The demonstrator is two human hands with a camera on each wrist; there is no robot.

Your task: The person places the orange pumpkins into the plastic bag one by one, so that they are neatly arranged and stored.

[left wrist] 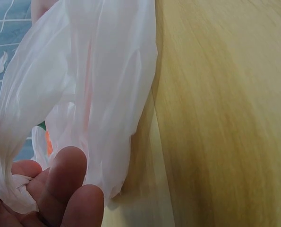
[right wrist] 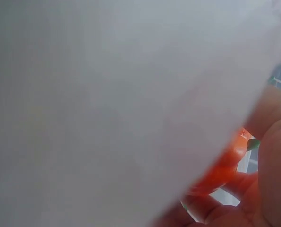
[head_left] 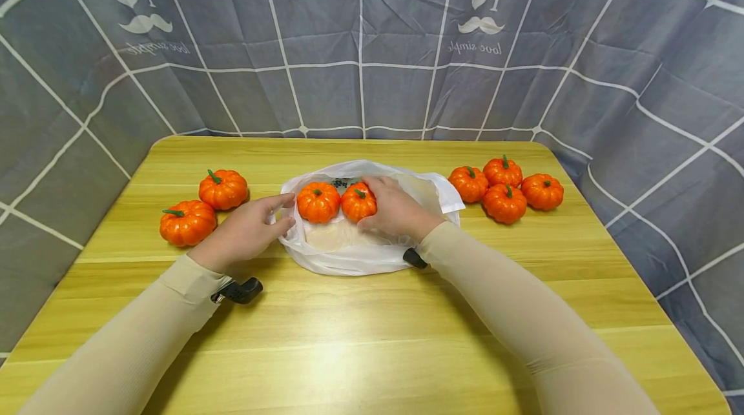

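A white plastic bag (head_left: 343, 264) lies spread with its mouth up in the middle of the table. My left hand (head_left: 244, 232) holds the bag's left edge; in the left wrist view its fingers (left wrist: 64, 182) curl round a strip of the film. Inside the bag sits one small orange pumpkin (head_left: 318, 202) with a green stem. Just right of it, my right hand (head_left: 398, 210) grips a second pumpkin (head_left: 356, 204) from its right side. White film blocks most of the right wrist view, where part of the gripped pumpkin (right wrist: 225, 165) shows.
Two more pumpkins stand left of the bag, the nearer one (head_left: 188, 224) beside my left wrist. Several pumpkins (head_left: 504, 203) cluster on the right side of the wooden table (head_left: 337, 337). A grey checked curtain (head_left: 325, 28) hangs behind and along both sides.
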